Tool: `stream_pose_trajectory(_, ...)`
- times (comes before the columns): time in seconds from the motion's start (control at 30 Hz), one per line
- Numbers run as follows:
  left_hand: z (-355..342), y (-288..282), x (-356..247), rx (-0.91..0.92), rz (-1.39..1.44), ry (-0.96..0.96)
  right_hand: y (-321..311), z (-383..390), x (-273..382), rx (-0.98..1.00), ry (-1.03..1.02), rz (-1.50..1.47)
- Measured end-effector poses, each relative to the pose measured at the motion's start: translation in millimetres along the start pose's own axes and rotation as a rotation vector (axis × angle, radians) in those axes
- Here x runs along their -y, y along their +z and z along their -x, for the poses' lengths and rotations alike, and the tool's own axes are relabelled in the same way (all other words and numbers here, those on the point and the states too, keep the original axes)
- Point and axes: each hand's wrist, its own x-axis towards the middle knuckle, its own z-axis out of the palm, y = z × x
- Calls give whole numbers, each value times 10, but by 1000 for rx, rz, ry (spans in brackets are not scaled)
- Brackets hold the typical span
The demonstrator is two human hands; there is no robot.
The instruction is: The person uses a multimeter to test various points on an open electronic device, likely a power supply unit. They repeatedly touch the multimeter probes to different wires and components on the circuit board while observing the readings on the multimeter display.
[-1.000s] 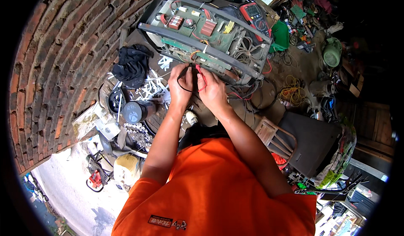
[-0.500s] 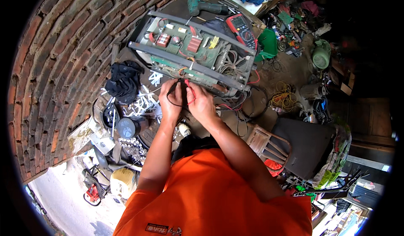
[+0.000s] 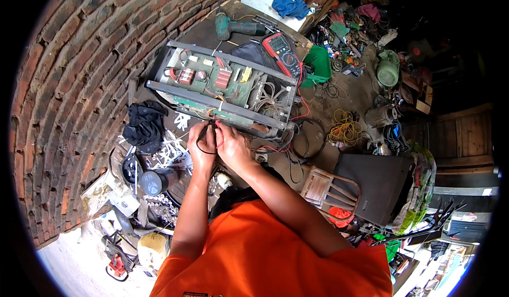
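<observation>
An opened metal chassis with a green circuit board (image 3: 210, 85) lies in front of me, with red coils and grey wires inside. At its near edge, my left hand (image 3: 199, 156) is closed on a black test probe, whose black lead (image 3: 205, 152) loops over the fingers. Right beside it, my right hand (image 3: 235, 151) pinches a red test probe (image 3: 218, 123). The probe tips point to the near side of the chassis; whether they touch it is too small to tell. A red and grey multimeter (image 3: 283, 56) rests behind the chassis, its red lead running down the right side.
A green cordless drill (image 3: 237, 28) lies at the back. To the left are a black cloth (image 3: 145, 126), scattered white plastic strips (image 3: 167, 151) and a dark round container (image 3: 154, 182). A green bin (image 3: 318, 66), yellow wire coil (image 3: 344, 127) and wooden chair (image 3: 331, 191) are on the right.
The whole view has shifted, so the chassis and surroundings appear farther left. Both hands stay together at the chassis's near edge, still holding the probes.
</observation>
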Motion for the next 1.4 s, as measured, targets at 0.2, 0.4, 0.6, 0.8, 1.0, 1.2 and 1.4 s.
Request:
stream_pose_trajectory(0.2, -2, -10, -20, 1, 2, 16, 36, 15, -4, 13, 26, 9)
stream_pose_trajectory(0.4, 8, 3, 12, -2, 7, 23, 28, 40, 4, 33, 20, 24)
stream_pose_trajectory(0.6, 16, 16, 43, -23, -20, 67, 33, 46, 22, -11, 40, -6)
stream_pose_trajectory(0.8, 7, 16, 54, -20, -28, 80, 36, 29, 33, -24, 47, 9)
stream_pose_trajectory(1.0, 3, 29, 39, -25, 14, 25, 36, 24, 38, -29, 46, 16)
stream_pose_trajectory(1.2, -17, 30, 49, -15, -63, 87, 78, 34, 11, -50, 62, 20)
stream_pose_trajectory(1.4, -21, 13, 2, 11, -35, 49, 79, 19, 38, -94, 64, -26)
